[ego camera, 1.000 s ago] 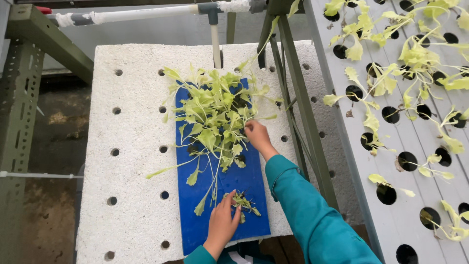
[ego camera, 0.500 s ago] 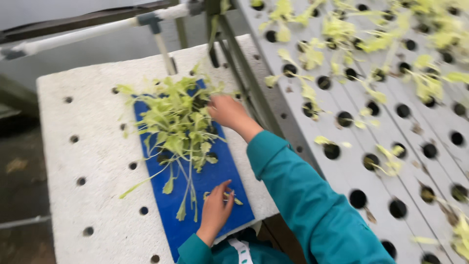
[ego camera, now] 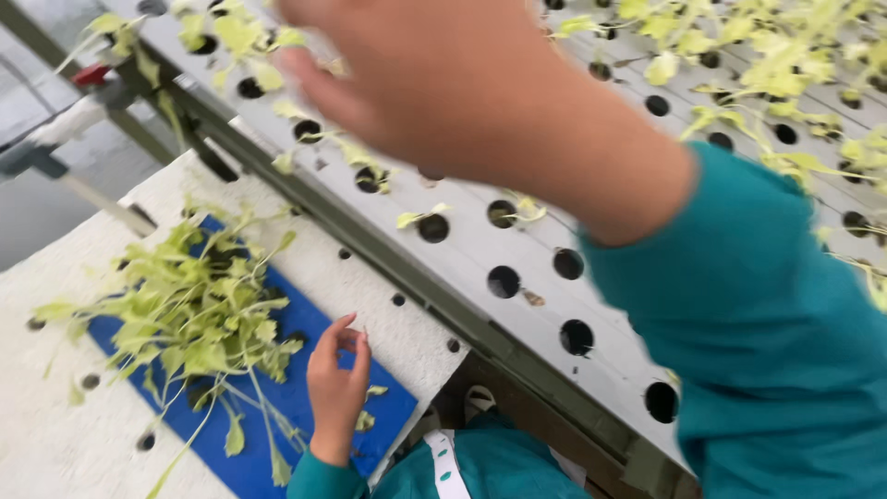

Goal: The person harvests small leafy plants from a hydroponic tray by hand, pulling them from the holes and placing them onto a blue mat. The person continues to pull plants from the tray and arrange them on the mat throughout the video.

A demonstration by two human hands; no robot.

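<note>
Green seedlings (ego camera: 199, 310), limp, light and easily bruised, heaped on our blue mat (ego camera: 305, 393) near the foam board's (ego camera: 55, 416) edge, best pinched at the stems; left hand (ego camera: 337, 388) loosely curled, empty; right hand (ego camera: 462, 83) blurred, grip unclear.

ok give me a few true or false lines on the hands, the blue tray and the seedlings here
1. The left hand rests on the blue tray. True.
2. The seedlings on the tray are purple. False: they are pale green.
3. The right hand is raised over the grey panel of round holes. True.
4. The tray lies on bare soil. False: it lies on a white foam board with holes.
5. The sleeve is teal. True.
</note>
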